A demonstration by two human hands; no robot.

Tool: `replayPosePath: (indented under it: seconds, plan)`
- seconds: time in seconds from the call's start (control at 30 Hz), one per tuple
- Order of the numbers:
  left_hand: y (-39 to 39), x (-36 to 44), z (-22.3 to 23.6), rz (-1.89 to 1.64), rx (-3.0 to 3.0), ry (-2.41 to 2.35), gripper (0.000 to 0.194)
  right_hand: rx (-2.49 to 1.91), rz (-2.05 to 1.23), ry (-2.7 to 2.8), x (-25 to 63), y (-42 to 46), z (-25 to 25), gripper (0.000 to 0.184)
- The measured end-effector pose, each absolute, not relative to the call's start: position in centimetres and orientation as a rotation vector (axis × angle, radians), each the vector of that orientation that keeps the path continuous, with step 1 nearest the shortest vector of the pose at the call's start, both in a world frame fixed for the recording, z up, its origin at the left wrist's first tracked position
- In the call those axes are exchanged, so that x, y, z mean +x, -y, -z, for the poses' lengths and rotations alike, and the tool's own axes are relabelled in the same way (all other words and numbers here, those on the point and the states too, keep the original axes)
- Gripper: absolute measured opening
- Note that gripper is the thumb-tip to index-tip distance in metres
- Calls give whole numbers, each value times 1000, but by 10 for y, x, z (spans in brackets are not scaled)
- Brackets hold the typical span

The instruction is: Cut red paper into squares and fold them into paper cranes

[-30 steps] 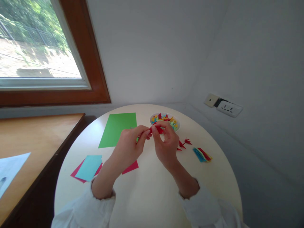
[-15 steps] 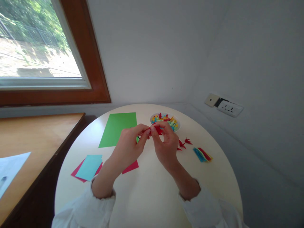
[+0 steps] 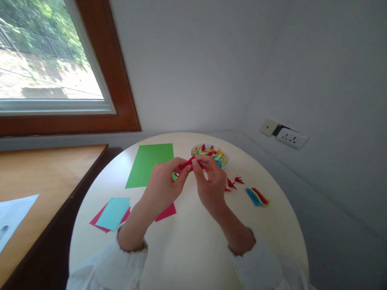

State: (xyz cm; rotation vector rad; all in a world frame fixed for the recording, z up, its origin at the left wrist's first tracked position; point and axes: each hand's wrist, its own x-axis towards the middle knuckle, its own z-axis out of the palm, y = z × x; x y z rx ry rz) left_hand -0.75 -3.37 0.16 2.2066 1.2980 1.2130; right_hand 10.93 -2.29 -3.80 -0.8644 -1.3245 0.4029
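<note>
A small piece of folded red paper [image 3: 190, 162] is pinched between my two hands, above the middle of the round table. My left hand [image 3: 168, 177] grips its left end with thumb and fingers. On its right side, my right hand [image 3: 209, 176] holds it between thumb and forefinger. Fingers cover much of the paper, so its full shape is hidden. Behind the hands stands a round dish [image 3: 227, 159] filled with colourful folded paper pieces. Several small red folded paper cranes [image 3: 231, 183] lie just right of my right hand.
On the white round table [image 3: 193, 249] lie a green sheet [image 3: 148, 163], a light blue sheet [image 3: 113, 213] over red paper, and another red sheet [image 3: 166, 212] by my left wrist. Coloured strips [image 3: 256, 197] lie at the right. A wooden desk [image 3: 60, 169] stands left.
Both hands stay nearly in place. The red paper has turned a little between the fingers and now shows as a narrower slanted strip.
</note>
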Motion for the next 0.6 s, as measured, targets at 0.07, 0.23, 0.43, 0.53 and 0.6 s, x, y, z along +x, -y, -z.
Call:
replayPosePath:
  seconds: [0.07,0.23,0.43,0.53,0.6]
  plan:
    - [33,-8,-1,-1189,2213,-1326,17,-878,-392,1340,109,23,38,7]
    - [33,-8,-2,-1190,2230,-1404,23,-894,-381,1363,109,24,38,8]
    - [34,-7,-3,-1228,2226,-1389,25,-867,-377,1374,109,23,38,7]
    - [33,-8,-1,-1189,2149,-1361,24,-869,-362,1373,110,22,37,7]
    - [31,-9,0,-1151,2119,-1303,24,-878,-348,1371,111,21,37,7]
